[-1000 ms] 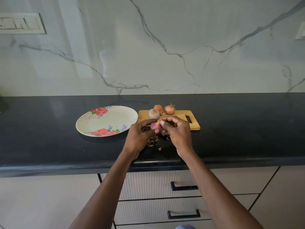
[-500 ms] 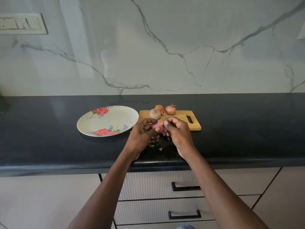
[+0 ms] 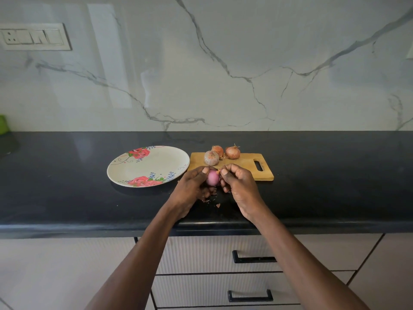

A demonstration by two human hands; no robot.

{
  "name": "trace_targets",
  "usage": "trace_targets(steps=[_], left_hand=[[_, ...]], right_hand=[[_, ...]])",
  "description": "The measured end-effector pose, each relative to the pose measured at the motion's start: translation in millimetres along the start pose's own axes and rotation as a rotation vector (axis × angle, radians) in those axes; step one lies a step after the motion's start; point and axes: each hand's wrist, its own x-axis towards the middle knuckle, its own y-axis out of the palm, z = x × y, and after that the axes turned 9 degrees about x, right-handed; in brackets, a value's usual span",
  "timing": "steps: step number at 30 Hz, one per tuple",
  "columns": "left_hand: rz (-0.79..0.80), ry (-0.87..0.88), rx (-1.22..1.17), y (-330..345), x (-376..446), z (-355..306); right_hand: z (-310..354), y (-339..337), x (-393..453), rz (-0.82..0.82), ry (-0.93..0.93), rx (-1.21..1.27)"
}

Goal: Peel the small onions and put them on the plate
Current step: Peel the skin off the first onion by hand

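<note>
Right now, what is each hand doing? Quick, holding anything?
Left hand: closed around the pink peeled onion, holding it above the counter.
Right hand: fingers curled, pinching a bit of onion skin at the onion's top.

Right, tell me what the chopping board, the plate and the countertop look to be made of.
Chopping board: looks like wood or bamboo, matte tan with a cut-out handle slot. Plate: probably glazed ceramic or melamine, cream with printed roses; can't tell which. Countertop: likely polished dark stone, black and faintly reflective.
</note>
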Motion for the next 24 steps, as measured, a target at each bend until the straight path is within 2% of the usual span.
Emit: trace_targets(steps=[3,7,14,21,24], left_hand=[[-0.011,-0.020,0.014,1.4,-1.0,-5.2],[-0.048,-0.040,-0.162,4.4,-2.4,-7.6],[-0.103,-0.049,-0.265,3.4,-3.0,-4.9],[-0.148,-0.005,-0.297,2.8,-3.4,-2.5],[-0.161,0.014,-0.190,3.2,-4.4,-0.2]], right_hand=[[1.0,1.1,-0.7,0.022,0.002,0.029],[1.0,1.5,-1.1,0.030,0.005,0.091],[0.6,2.3,-0.5,-0.026,-0.061,0.062],[-2.1,1.2,1.3,-0.096,-0.094,0.021],[-2.7,1.0,0.5,-0.115,-0.103,0.002]])
